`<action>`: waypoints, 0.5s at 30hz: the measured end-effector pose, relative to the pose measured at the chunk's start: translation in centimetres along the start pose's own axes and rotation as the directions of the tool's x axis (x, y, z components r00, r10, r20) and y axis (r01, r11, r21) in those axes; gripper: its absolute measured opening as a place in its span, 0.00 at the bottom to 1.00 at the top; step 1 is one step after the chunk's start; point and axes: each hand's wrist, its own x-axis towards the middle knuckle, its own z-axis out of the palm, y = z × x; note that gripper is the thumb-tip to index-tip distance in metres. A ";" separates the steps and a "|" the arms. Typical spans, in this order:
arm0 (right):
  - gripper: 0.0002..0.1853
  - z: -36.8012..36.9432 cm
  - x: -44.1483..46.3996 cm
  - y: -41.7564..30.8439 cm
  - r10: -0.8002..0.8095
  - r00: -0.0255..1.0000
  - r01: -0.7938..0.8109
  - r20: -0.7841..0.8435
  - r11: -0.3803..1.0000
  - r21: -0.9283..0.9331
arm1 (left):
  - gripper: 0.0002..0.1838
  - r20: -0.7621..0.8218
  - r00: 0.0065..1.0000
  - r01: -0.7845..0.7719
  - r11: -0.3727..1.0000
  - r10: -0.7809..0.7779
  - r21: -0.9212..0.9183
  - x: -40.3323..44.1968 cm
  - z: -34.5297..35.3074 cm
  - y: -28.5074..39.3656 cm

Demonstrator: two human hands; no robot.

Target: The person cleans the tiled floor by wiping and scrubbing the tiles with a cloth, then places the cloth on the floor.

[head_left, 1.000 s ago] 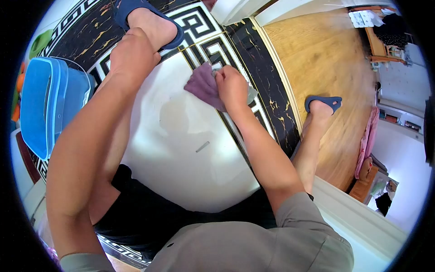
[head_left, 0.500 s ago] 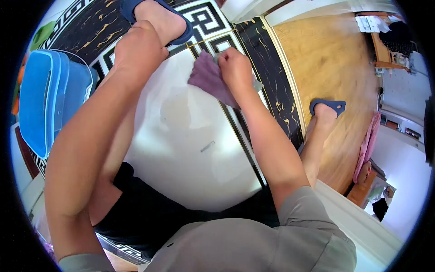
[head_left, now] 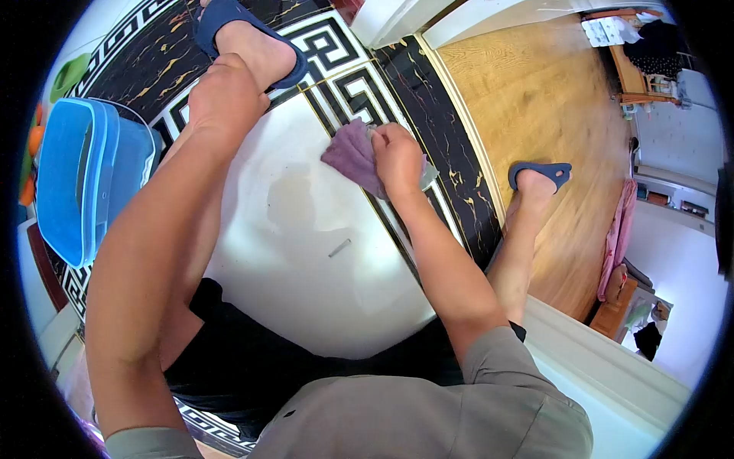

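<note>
My left hand (head_left: 228, 96) is wrapped round my left ankle, just above a dark blue slipper (head_left: 289, 67). On the right, my right hand (head_left: 398, 159) grips a purple cloth (head_left: 355, 157), which lies bunched over the black-and-white patterned floor border. A greyish piece of something (head_left: 428, 174) shows beside that hand's far side; what it is I cannot make out. A small grey strip (head_left: 339, 248) lies on the shiny white floor tile (head_left: 306, 298) between my legs.
A blue bucket (head_left: 65, 183) stands at the left, with a green object (head_left: 70, 76) behind it. My other slippered foot (head_left: 539, 180) rests on the wooden floor (head_left: 512, 99), beyond a door threshold (head_left: 466, 118). Furniture and a pink cloth (head_left: 618, 237) are farther right.
Since the last earlier frame, the whole view has shifted slightly. My right hand still holds the cloth, which is more bunched than before. My left hand has stayed on the ankle.
</note>
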 end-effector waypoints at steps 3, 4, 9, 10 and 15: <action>0.05 0.9 2.1 0.1 0.048 0.999 -0.048 0.001 0.999 -0.006 | 0.44 0.001 1.000 -0.009 1.000 0.009 -0.013 0.0 -0.3 0.0; 0.05 1.4 3.0 0.0 0.035 0.999 -0.035 0.016 0.999 -0.008 | 0.44 -0.005 1.000 -0.007 1.000 0.007 -0.013 -0.1 -0.2 0.0; 0.06 3.8 7.6 -0.5 -0.039 0.996 0.041 0.083 0.999 -0.014 | 0.43 -0.025 0.999 -0.020 1.000 0.020 -0.001 0.0 -0.2 -0.1; 0.07 4.2 8.1 -0.5 -0.057 0.994 0.061 0.096 0.998 -0.033 | 0.43 -0.010 1.000 -0.010 1.000 0.010 -0.005 -0.1 -0.3 -0.1; 0.06 2.7 8.6 -0.9 0.067 0.971 -0.061 0.231 0.998 -0.033 | 0.43 -0.005 1.000 -0.007 1.000 0.007 -0.026 0.2 -0.1 -0.2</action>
